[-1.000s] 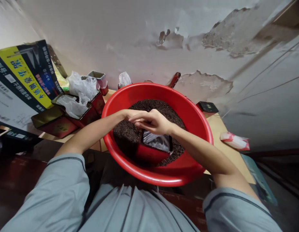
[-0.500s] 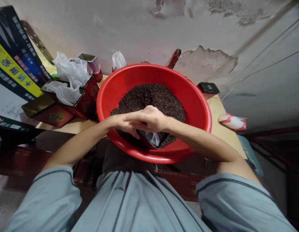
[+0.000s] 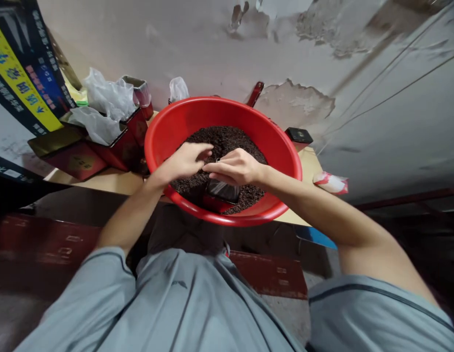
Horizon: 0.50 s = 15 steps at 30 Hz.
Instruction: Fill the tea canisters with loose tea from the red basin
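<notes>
A large red plastic basin holds a heap of dark loose tea leaves. Near its front wall, among the leaves, stands a dark tin with a clear plastic bag in its mouth. My right hand is just above the tin, its fingers pinched together; a thin pale bit shows at the fingertips, too small to name. My left hand hovers over the leaves to the left, fingers and thumb apart with nothing visible between them.
At left are several red tins with plastic bags sticking out, beside a printed box. A dark-lidded tin and a red-and-white packet lie right of the basin. A peeling wall rises behind.
My hands, which overlapped above the tin, have come apart. The left has drawn away to the left and the fingers have spread. More of the tin and its bag shows; the view has shifted slightly.
</notes>
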Each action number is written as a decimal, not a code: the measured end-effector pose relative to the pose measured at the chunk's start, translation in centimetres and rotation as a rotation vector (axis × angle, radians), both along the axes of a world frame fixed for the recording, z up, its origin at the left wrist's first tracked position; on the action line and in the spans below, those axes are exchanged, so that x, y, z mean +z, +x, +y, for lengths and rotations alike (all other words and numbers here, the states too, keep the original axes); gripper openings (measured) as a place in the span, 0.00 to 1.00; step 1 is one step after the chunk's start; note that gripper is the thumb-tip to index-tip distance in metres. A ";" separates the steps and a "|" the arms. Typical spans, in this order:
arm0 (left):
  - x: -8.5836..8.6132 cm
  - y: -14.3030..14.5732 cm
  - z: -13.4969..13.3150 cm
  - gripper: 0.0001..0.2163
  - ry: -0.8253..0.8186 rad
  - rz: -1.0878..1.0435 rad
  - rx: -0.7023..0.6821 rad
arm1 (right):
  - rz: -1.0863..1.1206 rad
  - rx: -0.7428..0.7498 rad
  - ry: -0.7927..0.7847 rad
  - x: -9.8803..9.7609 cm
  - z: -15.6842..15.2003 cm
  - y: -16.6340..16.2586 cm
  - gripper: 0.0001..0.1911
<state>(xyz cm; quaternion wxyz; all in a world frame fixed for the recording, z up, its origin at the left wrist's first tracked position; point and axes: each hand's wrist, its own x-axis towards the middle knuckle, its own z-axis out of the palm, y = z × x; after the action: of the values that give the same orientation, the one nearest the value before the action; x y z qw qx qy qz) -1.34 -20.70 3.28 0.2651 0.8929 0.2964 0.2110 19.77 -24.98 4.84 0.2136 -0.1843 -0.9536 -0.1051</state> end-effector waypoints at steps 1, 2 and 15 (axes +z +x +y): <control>-0.7 -1.0 -2.0 0.28 -0.028 0.006 -0.050 | 0.068 -0.035 0.006 -0.3 0.0 -0.1 0.18; -1.4 -1.4 -4.2 0.33 -0.043 0.003 -0.089 | 0.136 -0.069 0.008 -0.5 0.1 -0.3 0.18; -2.4 1.5 -5.3 0.38 0.150 0.031 0.019 | 0.424 -0.214 -0.104 0.4 -1.3 -2.1 0.14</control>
<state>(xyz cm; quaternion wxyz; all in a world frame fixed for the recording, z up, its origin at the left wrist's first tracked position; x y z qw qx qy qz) 0.16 -26.04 0.84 0.1907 0.9106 0.2921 0.2215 17.62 -26.23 5.22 0.3869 -0.3131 -0.8665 -0.0371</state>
